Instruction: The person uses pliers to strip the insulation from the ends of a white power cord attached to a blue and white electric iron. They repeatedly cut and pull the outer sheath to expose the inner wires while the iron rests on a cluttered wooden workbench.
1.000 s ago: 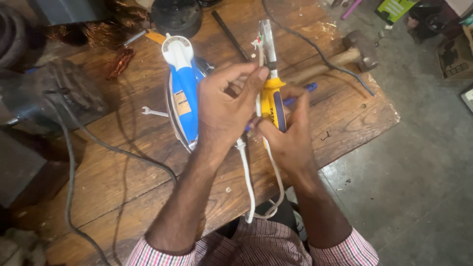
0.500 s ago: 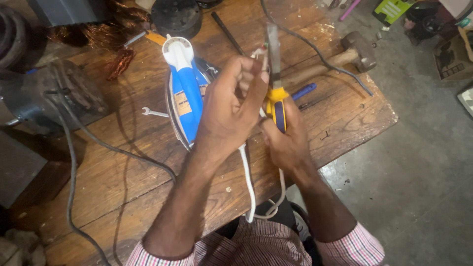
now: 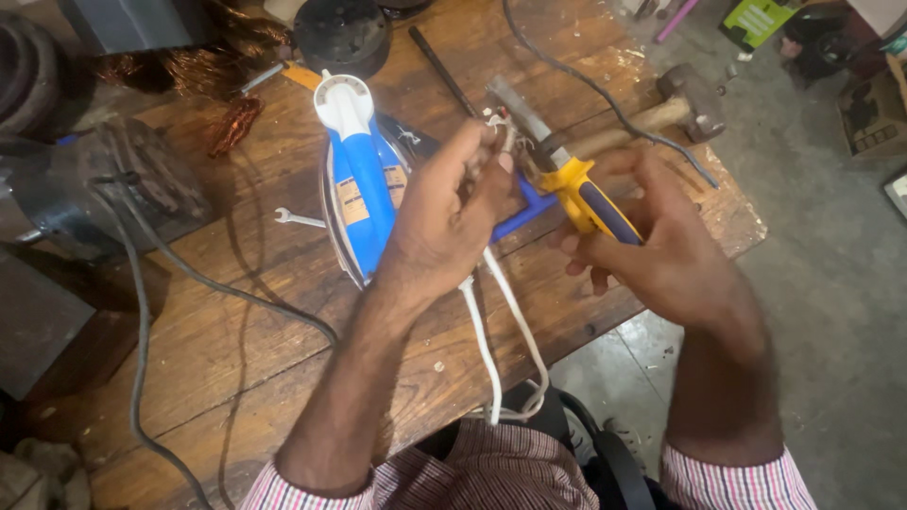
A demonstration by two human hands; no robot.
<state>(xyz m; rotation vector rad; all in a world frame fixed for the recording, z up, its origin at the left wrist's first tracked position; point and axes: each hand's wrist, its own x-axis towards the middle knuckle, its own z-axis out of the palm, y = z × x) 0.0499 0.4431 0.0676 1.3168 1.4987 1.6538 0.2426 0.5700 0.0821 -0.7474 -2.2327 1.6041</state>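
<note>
Blue and white clothes iron (image 3: 354, 179) upper centre-left, orange-yellow label on its side. Pliers (image 3: 576, 184) centre-right: yellow and dark blue grips, grey metal jaws. White cable (image 3: 491, 331) runs from centre to lower centre. Blue tool handle (image 3: 524, 212) at centre. Brown wooden table (image 3: 236, 321), darker stains. Copper-coloured wire coil (image 3: 236, 123) upper left. Silver spanner (image 3: 298, 219) left of centre. Hammer (image 3: 675, 106) upper right: tan wood handle, dark grey head. Black cable (image 3: 586, 80) at top. Shirt cuffs (image 3: 737, 486) at bottom: pink, red and white stripes. Grey floor (image 3: 831, 283) on right. Green box (image 3: 756, 19) top right.
</note>
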